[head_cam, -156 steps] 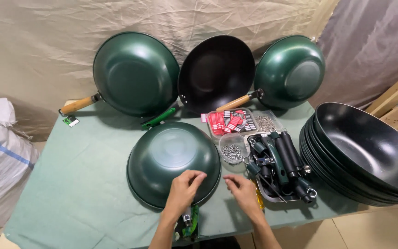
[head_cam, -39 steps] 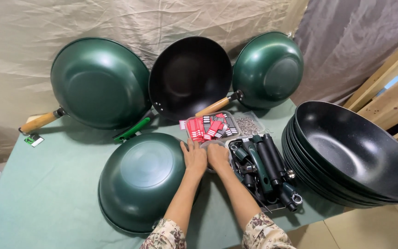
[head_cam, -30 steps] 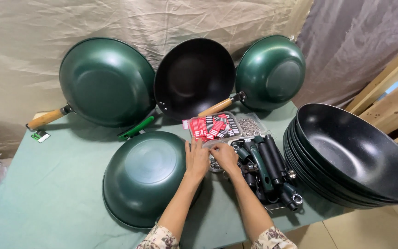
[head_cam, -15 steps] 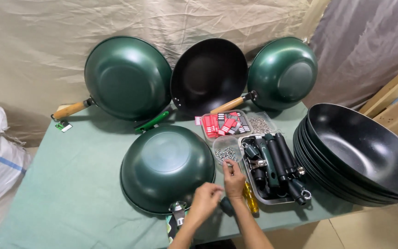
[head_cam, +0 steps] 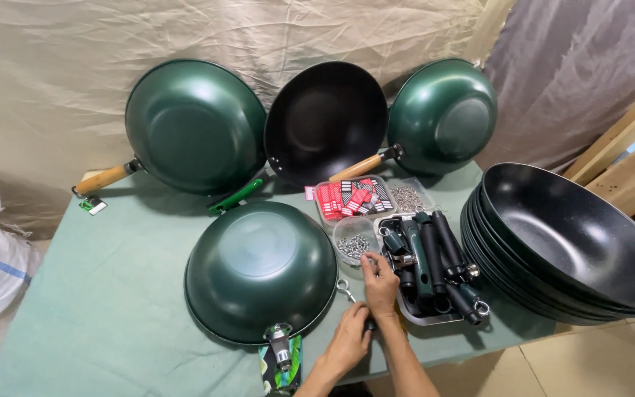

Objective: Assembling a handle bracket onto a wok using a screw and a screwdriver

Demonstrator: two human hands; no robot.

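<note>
Green enamelled steel, the upturned wok [head_cam: 261, 270] lies dome-up on the table [head_cam: 112, 294], just left of my hands, its metal handle socket [head_cam: 279, 344] pointing toward me. I judge it heavy, rigid and slick on that curved shell, so the socket or the rim is the place to take it, never the dome. My right hand [head_cam: 380, 283] has its fingertips pinched together on something small beside the tub of screws [head_cam: 353, 246]; what exactly, I cannot tell. My left hand [head_cam: 348, 340] rests curled on the table edge, apparently over a dark tool, its grip unclear. A small ring-headed screw [head_cam: 345, 287] lies between wok and hand: light, easily dropped.
</note>
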